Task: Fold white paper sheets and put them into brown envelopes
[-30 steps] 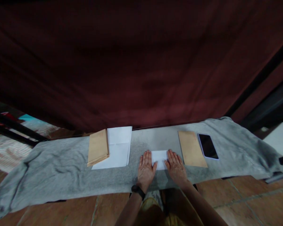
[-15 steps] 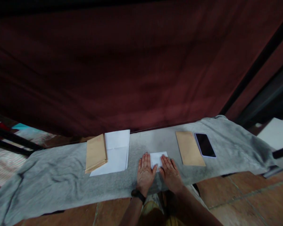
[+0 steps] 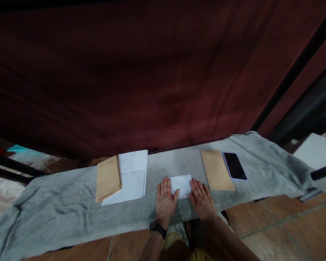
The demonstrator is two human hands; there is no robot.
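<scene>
A small folded piece of white paper (image 3: 180, 185) lies flat on the grey cloth between my hands. My left hand (image 3: 165, 201) rests flat along its left edge, fingers stretched forward and the thumb on the paper. At the right edge, my right hand (image 3: 202, 198) lies palm down with its fingers extended. To the right of that hand is a brown envelope (image 3: 217, 170). On the left, a stack of brown envelopes (image 3: 108, 177) partly covers some larger white sheets (image 3: 133, 175) that show a crease across the middle.
A phone (image 3: 235, 166) in a light purple case lies right of the single envelope. The grey cloth (image 3: 62, 206) drapes over a long narrow surface. Behind it hangs a dark red curtain (image 3: 163, 79). A white panel (image 3: 319, 154) stands at far right, above the tiled floor (image 3: 285, 228).
My right hand has slid right, from on top of the folded paper to its right edge, baring more of it. The left hand stays at the left edge.
</scene>
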